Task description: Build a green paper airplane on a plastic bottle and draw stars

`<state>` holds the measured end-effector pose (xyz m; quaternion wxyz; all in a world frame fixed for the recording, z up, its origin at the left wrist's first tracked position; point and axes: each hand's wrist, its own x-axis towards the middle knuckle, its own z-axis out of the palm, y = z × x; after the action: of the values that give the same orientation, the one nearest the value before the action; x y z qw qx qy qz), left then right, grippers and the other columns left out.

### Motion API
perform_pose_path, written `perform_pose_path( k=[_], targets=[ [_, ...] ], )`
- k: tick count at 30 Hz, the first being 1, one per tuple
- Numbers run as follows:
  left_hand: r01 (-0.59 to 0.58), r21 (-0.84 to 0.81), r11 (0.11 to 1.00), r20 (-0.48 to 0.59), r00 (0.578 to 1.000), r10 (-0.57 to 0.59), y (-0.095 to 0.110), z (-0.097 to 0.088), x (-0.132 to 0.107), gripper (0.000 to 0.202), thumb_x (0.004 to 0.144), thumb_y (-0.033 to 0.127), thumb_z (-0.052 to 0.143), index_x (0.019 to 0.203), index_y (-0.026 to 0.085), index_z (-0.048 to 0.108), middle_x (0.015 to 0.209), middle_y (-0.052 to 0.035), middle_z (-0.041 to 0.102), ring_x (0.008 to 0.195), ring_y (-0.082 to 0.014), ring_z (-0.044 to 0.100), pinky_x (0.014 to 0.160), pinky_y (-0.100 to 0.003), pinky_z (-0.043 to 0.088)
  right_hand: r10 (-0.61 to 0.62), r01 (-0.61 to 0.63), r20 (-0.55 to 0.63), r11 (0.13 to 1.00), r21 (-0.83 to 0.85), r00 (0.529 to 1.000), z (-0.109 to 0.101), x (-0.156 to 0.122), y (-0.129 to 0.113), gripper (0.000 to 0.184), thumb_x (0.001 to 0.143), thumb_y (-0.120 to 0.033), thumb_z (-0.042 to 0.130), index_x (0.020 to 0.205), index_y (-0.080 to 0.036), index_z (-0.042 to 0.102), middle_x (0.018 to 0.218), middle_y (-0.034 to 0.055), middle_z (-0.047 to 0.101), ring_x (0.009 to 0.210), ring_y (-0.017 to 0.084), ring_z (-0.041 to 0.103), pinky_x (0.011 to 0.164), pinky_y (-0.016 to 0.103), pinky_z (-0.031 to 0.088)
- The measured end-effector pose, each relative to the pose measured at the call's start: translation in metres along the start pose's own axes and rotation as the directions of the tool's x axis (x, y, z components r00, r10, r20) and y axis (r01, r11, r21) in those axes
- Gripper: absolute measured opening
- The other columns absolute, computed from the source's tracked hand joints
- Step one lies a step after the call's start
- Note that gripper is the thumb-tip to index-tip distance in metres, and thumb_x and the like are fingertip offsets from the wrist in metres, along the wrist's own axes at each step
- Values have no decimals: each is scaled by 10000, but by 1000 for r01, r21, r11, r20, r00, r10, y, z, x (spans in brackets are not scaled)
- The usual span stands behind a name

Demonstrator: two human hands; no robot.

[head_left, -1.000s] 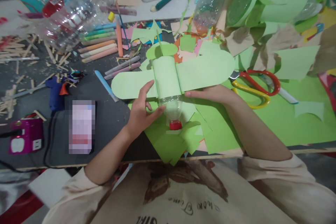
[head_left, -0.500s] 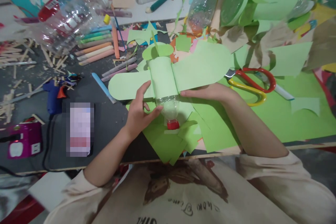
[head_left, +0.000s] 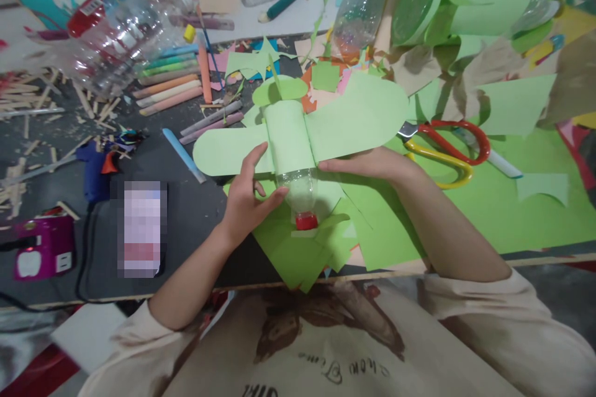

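Observation:
A model airplane (head_left: 289, 136) made from a clear plastic bottle wrapped in pale green paper lies at the centre, its red cap (head_left: 307, 221) toward me. Paper wings stick out on both sides, and a green tail stands at the far end. My left hand (head_left: 249, 198) grips the near left side, index finger at the wing root and thumb against the bare bottle. Flat and stretched out, my right hand (head_left: 372, 164) lies under the rear edge of the right wing, fingertips beside the bottle. Some of its fingers are hidden.
Red-and-yellow-handled scissors (head_left: 447, 152) lie right on green paper sheets (head_left: 503, 217). Leftward are a blue glue gun (head_left: 94, 170), a phone (head_left: 142, 229) and a purple box with a cable (head_left: 44, 248). Crayons (head_left: 170, 93), plastic bottles (head_left: 125, 37) and paper scraps crowd the back.

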<state>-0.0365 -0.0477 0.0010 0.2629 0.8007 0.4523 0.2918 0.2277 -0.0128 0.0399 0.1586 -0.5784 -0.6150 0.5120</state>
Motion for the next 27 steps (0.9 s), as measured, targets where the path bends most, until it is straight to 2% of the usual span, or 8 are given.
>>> perform_pose_path(
  k=[6, 10, 18, 23, 27],
  targets=[
    [5, -29, 1000, 7, 1000, -5, 1, 0, 1, 680, 960, 630, 491, 1517, 315, 260, 1461, -172, 499, 497, 1, 463, 478, -180, 439, -19, 18, 20, 1000, 19, 1000, 0, 0, -1, 551, 711, -645, 743, 1134, -294, 777, 1270, 77, 739, 1356, 338, 569, 1200, 526, 412],
    [15, -24, 1000, 0, 1000, -15, 1, 0, 1, 689, 954, 641, 493, 1515, 310, 267, 1473, -182, 493, 492, -4, 470, 489, -195, 453, 19, -20, 15, 999, 43, 1000, 0, 0, -3, 580, 685, -621, 771, 1160, -289, 763, 1355, 85, 693, 1298, 353, 614, 1161, 559, 445],
    [13, -53, 999, -7, 1000, -14, 1, 0, 1, 672, 958, 618, 519, 1513, 304, 304, 1481, -178, 504, 493, -11, 481, 484, -200, 464, 73, -74, 27, 995, 60, 997, 1, -2, -8, 651, 674, -608, 786, 1231, -274, 739, 1291, 98, 729, 1206, 357, 674, 1104, 566, 498],
    [11, -51, 999, 2, 1000, -11, 1, -1, 1, 667, 964, 613, 512, 1513, 305, 291, 1483, -176, 498, 492, -4, 480, 492, -193, 463, 21, -24, 29, 994, 110, 999, 2, 0, -6, 703, 662, -598, 801, 1257, -231, 723, 1328, 113, 708, 1236, 359, 656, 1129, 541, 483],
    [3, -51, 999, -1, 1000, -3, 1, 0, 1, 663, 965, 617, 498, 1511, 317, 273, 1487, -176, 481, 494, -3, 472, 490, -192, 454, 29, -33, 44, 993, 110, 999, 3, 0, -5, 724, 662, -621, 792, 1266, -228, 717, 1330, 123, 706, 1234, 358, 656, 1129, 554, 479]
  ],
)
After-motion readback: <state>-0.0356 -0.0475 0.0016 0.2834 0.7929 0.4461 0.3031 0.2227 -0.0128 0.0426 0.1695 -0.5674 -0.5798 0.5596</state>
